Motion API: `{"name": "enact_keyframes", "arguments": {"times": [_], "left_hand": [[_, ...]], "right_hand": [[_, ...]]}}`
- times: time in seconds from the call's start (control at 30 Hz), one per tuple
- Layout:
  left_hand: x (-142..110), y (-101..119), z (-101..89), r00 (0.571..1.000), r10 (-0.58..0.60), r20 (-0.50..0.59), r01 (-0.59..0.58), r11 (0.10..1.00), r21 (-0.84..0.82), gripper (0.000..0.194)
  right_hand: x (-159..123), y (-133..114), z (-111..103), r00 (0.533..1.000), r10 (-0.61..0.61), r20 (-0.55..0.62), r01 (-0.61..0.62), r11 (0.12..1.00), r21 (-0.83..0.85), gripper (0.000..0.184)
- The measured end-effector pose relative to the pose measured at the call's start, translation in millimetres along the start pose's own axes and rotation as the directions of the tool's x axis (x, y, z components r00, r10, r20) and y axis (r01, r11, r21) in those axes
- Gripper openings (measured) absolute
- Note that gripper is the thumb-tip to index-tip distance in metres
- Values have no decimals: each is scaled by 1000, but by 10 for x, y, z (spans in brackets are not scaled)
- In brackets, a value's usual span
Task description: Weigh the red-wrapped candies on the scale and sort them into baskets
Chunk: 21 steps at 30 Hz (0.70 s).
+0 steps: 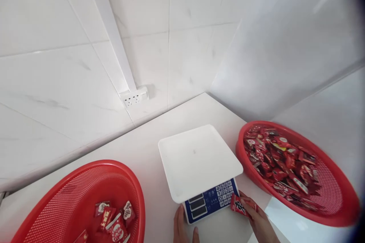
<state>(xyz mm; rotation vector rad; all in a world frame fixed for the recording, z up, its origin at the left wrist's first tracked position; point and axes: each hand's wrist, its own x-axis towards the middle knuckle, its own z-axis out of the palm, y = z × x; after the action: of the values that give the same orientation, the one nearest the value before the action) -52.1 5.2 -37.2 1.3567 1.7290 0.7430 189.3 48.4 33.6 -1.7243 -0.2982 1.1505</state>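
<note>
In the head view, a white digital weighing scale [199, 163] with a bare, flat tray stands on the table. Its blue keypad panel [211, 199] faces me, and its display windows look dark. My left hand [182, 228] is at the scale's front left corner, fingers apart, holding nothing; the lower part is cut off by the frame. At the panel's right end, my right hand [258, 218] grips a small red wrapped packet [238, 205] with dark lettering. The packet is close beside the keypad; whether it touches the scale I cannot tell.
To the right, a red plastic basket [336, 197] holds a heap of red wrapped packets [282, 163]. Another red basket [85, 174] at lower left contains several packets [116, 229]. Tiled walls [196, 57] border the white table [148, 133]; a power socket [134, 98] sits low on one.
</note>
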Motion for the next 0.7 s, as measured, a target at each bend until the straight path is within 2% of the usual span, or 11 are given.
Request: {"name": "enact_keyframes", "arguments": {"times": [0.17,0.33,0.47,0.7], "left_hand": [[66,138,-148,994,28,102,-25,999,-33,61],[81,80,-111,996,9,88,-7,1000,-17,59],[71,63,-99,995,36,90,-34,999,-17,56],[89,211,-266,994,71,83,-69,997,-21,55]], "right_hand": [[-77,-3,143,996,-73,-51,73,997,4,39],[-57,25,181,989,-122,-81,120,992,-29,38],[-75,4,197,985,-140,-97,136,990,-45,39],[-68,-51,122,994,-104,17,105,994,-41,40]]}}
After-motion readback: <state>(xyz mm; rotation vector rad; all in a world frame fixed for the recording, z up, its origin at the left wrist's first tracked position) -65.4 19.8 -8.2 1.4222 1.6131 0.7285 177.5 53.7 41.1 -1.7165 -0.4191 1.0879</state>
